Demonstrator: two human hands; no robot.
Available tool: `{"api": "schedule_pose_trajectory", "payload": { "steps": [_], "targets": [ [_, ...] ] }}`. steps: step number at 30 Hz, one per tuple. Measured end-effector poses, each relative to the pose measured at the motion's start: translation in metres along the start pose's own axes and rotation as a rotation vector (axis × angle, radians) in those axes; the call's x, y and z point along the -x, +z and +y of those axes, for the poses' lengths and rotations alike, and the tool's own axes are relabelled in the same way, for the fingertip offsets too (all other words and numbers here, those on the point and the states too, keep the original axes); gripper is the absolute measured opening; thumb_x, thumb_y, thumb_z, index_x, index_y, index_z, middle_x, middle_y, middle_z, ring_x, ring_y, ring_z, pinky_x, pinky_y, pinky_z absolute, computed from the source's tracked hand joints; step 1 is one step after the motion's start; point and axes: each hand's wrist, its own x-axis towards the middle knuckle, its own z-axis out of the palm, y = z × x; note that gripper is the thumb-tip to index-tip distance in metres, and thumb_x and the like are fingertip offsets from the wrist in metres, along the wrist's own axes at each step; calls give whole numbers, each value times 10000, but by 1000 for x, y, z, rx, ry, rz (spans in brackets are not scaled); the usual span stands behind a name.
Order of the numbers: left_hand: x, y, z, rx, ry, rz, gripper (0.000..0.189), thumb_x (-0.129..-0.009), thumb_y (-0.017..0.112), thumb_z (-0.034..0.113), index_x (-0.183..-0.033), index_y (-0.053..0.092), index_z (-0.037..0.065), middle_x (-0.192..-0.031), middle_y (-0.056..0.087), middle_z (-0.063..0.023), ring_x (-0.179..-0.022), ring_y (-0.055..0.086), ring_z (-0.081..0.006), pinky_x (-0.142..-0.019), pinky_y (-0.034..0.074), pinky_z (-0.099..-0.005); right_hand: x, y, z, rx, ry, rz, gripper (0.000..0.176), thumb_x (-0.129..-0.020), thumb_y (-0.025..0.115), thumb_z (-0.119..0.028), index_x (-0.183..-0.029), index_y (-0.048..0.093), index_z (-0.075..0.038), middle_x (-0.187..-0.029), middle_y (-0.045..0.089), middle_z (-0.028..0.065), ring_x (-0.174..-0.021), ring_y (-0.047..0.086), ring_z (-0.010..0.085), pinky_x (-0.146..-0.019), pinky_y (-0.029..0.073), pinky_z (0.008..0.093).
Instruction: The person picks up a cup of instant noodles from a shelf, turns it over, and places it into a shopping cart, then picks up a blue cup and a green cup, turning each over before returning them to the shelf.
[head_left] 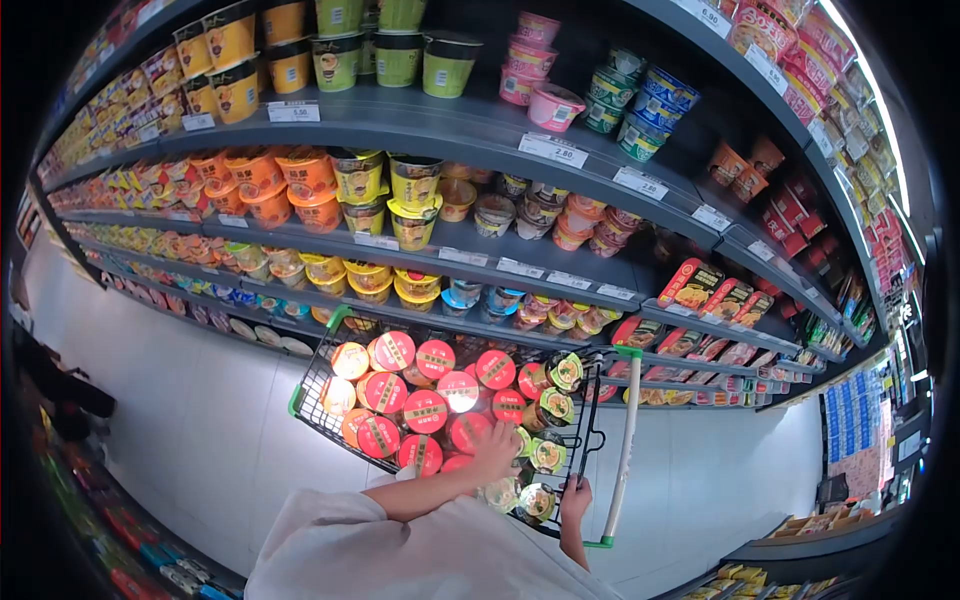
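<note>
A wire shopping cart with green corners holds several cups with red lids and, toward its handle, several with green and clear lids. Over the near part of this load lies my left hand, fingers spread and touching the cups where the red lids meet the green ones. My right hand is closed round the black wire edge of the cart near the white handle. The undersides of my left fingers are hidden.
Long shelves of noodle cups and bowls run beyond the cart, with price tags on their edges. Packaged goods stand at the lower left. A low display is at the lower right. Pale floor shows on both sides.
</note>
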Motion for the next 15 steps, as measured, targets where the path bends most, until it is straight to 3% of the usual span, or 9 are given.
{"api": "schedule_pose_trajectory", "payload": {
  "steps": [5, 9, 11, 13, 15],
  "targets": [
    [6, -21, -16, 154, 9, 196, 778, -544, 885, 454, -1132, 593, 36, -1251, 515, -178, -1171, 491, -366, -915, 422, -515, 2, 0, 1, -11, 7, 2, 296, -1008, 570, -236, -892, 595, 36, -703, 669, 110, -562, 642, 163, -483, 547, 297],
    [7, -59, -43, 559, -258, 194, 640, -649, 874, 429, -1078, 562, 71, -1245, 547, -152, -1135, 536, -371, -952, 457, -471, -1, 0, 10, -44, 37, -11, 314, -1005, 584, -269, -902, 599, 27, -711, 674, 104, -561, 640, 151, -480, 530, 295],
    [8, -51, -63, 579, -310, 426, 625, -668, 877, 389, -1070, 534, 55, -1091, 596, -159, -1041, 598, -292, -894, 491, -417, -2, -1, 13, -32, 92, -40, 336, -997, 601, -298, -903, 598, 25, -720, 677, 104, -551, 634, 149, -470, 517, 290],
    [10, -44, -86, 1085, -308, 484, 617, -751, 848, 381, -1151, 518, 47, -1162, 593, -141, -1076, 592, -240, -928, 485, -387, -8, -5, 16, -45, 193, -111, 396, -978, 625, -405, -993, 605, -9, -755, 687, 87, -563, 625, 124, -438, 475, 257],
    [27, -70, -93, 1194, -430, 485, 631, -815, 812, 358, -1249, 485, 38, -1207, 581, -120, -1124, 574, -224, -950, 479, -366, -16, -10, 14, 121, 253, -140, 423, -970, 639, -407, -1044, 605, 9, -872, 691, 127, -702, 639, 167, -587, 522, 313]
  ]
}}
